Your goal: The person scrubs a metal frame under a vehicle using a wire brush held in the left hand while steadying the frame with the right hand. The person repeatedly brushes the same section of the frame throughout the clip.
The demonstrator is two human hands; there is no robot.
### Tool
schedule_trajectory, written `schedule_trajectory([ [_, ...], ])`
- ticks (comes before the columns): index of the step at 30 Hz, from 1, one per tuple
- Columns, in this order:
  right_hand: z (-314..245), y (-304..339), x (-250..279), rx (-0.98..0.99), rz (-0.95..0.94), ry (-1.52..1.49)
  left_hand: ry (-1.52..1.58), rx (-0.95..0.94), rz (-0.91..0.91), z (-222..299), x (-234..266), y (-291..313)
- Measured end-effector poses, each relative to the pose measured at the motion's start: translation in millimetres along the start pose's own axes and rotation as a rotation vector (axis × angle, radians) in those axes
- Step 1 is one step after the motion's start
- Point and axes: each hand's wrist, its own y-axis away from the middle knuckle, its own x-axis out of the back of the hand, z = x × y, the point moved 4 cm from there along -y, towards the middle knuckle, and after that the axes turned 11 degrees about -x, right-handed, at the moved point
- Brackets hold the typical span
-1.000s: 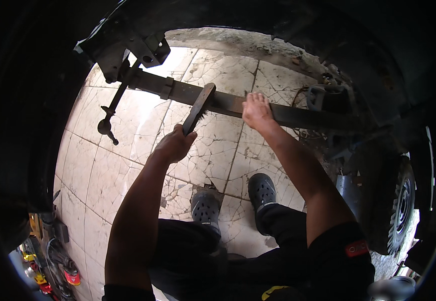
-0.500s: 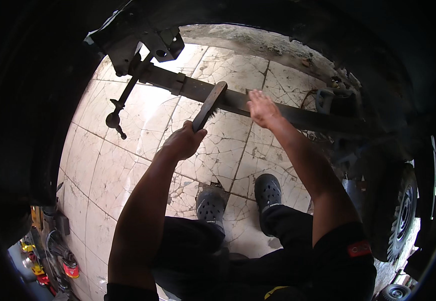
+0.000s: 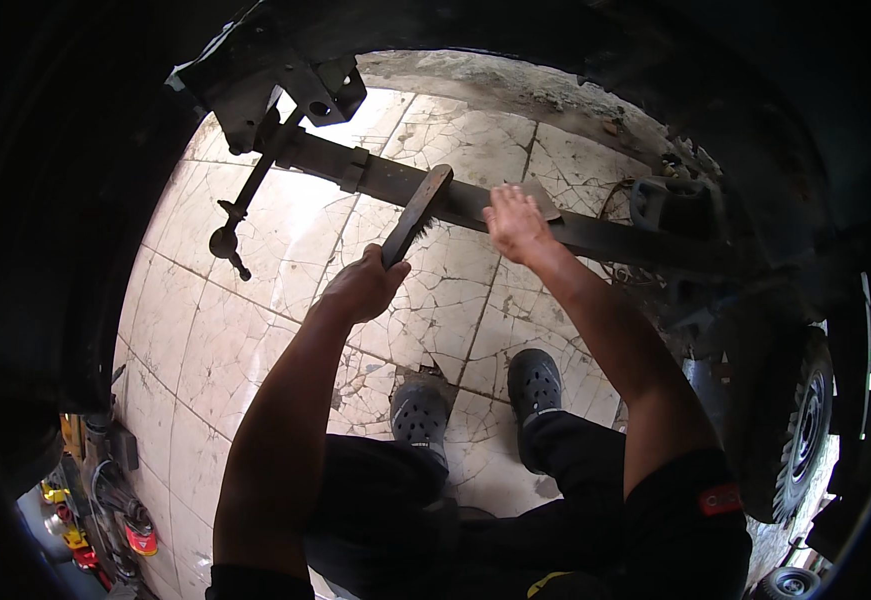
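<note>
A long dark steel leaf spring with clamp bands runs across the view under the vehicle. My left hand is closed round the handle of a brush, whose far end rests over the leaf spring; dark bristles show along its right side. On the leaf spring to the right of the brush, my right hand lies flat with its fingers stretched out. A thin brownish sheet pokes out beside that hand, partly hidden under it; its kind I cannot make out.
A dark rod with a ball-shaped end hangs at the left below a metal bracket. A wheel stands at the right. My shoes rest on cracked floor tiles. A red can sits among parts at lower left.
My right hand has shifted slightly to the left and nearer along the leaf spring, and the brownish sheet beside it now shows. The brush in my left hand has barely moved.
</note>
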Motion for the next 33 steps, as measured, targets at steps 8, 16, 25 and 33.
schedule_trajectory([
  [8,34,-11,6,0.141,0.104,-0.228,0.027,0.032,-0.047,5,5,2],
  [16,77,-14,16,-0.02,-0.047,-0.31,-0.016,-0.008,-0.014,2,3,2],
  [25,19,-5,13,0.138,0.08,-0.218,-0.012,0.063,-0.054,14,13,6],
  [33,45,-5,-4,0.2,0.356,-0.032,-0.021,0.098,0.138,-4,20,3],
])
